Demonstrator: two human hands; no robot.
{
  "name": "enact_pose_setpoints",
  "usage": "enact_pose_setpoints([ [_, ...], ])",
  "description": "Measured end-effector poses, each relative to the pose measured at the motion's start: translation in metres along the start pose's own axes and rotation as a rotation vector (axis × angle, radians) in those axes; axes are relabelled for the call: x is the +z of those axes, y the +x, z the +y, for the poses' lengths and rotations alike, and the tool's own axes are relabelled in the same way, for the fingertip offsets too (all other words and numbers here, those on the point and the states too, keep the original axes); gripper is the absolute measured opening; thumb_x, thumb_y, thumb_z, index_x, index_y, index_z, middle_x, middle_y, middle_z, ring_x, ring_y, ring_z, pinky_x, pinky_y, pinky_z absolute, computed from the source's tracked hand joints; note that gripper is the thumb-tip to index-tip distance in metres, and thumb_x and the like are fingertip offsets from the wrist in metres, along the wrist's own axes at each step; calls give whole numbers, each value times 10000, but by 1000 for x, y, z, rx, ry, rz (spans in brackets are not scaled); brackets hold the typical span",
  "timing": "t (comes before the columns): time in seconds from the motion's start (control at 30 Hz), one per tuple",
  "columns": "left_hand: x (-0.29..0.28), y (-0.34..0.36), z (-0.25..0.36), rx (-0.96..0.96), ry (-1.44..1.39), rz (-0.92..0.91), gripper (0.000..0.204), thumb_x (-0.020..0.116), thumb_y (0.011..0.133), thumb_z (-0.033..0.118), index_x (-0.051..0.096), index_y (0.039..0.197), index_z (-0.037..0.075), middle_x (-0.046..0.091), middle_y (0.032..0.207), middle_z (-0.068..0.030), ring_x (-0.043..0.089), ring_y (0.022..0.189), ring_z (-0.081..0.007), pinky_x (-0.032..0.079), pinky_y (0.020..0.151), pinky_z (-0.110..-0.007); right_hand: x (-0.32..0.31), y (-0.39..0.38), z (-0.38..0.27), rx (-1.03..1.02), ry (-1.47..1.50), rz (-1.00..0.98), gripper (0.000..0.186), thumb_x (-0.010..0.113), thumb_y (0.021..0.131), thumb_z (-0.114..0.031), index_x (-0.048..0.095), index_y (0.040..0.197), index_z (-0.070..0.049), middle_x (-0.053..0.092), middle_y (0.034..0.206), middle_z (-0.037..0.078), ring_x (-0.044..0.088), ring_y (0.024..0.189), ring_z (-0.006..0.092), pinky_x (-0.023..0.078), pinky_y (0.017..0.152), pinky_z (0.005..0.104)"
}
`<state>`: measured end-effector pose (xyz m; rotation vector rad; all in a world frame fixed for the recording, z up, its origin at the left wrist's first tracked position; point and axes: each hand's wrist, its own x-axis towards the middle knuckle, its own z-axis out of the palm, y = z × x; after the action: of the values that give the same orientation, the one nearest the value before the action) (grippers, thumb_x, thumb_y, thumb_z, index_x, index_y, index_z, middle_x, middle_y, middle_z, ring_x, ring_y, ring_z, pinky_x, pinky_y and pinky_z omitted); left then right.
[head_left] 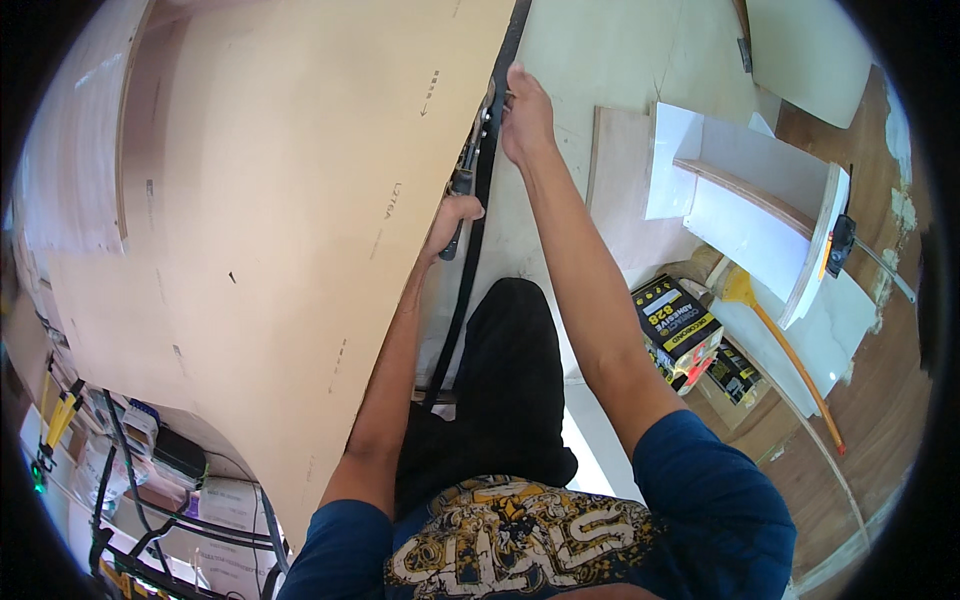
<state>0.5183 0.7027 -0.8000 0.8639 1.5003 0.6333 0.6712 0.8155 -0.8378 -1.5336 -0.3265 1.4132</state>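
Note:
A large tan plywood sheet (270, 200) stands on edge and fills the left half of the view. Along its right edge runs a black strip (478, 230). My left hand (452, 222) is closed around the dark handle of a long metal hand tool (470, 165) that lies against that edge. My right hand (524, 112) is higher up, fingers pinched on the top end of the same tool at the sheet's edge. Both forearms reach up from my blue-sleeved shoulders.
Yellow-and-black adhesive tins (678, 328) sit on the floor at right, beside a white-faced curved panel (760, 215) and a yellow-handled broom (775, 345). A black clamp (838, 245) grips the panel's edge. Shelves with boxes and cables (150, 470) stand lower left.

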Motion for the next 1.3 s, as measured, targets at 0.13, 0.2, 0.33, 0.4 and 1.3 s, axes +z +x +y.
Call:
enact_pose_setpoints([
  [0.13,1,-3,3,-16,-100,-42,340,714,573,25,597,892,28,531,739,-19,508,631,-162,424,571,-323,0,21,9,-58,-53,45,160,633,991,-119,604,1069,17,665,984,80,625,879,173,528,806,348],
  [0.2,1,-2,6,-164,-277,-133,336,706,576,22,591,891,28,528,746,-19,505,636,-157,421,561,-321,2,22,13,-49,-20,52,129,630,982,-94,607,1042,19,663,987,87,626,888,173,533,807,350],
  [0.33,-1,-3,10,-130,-329,-131,356,688,581,0,581,920,10,553,721,-40,540,610,-154,433,542,-304,18,10,10,-61,14,167,138,601,990,-89,605,920,30,569,809,38,517,731,135,480,662,332],
  [0.4,-2,0,7,-137,-314,-161,368,684,582,-10,577,934,-1,566,704,-54,562,585,-158,445,528,-299,18,11,9,-60,52,156,129,598,986,-78,602,920,33,570,811,42,523,728,141,485,655,341],
  [1.3,11,10,7,-222,-342,-224,445,640,640,8,522,1068,-23,578,717,-114,584,570,-178,480,516,-320,14,14,14,-68,80,143,145,565,1018,-91,618,1009,43,631,853,71,572,705,150,505,649,324],
])
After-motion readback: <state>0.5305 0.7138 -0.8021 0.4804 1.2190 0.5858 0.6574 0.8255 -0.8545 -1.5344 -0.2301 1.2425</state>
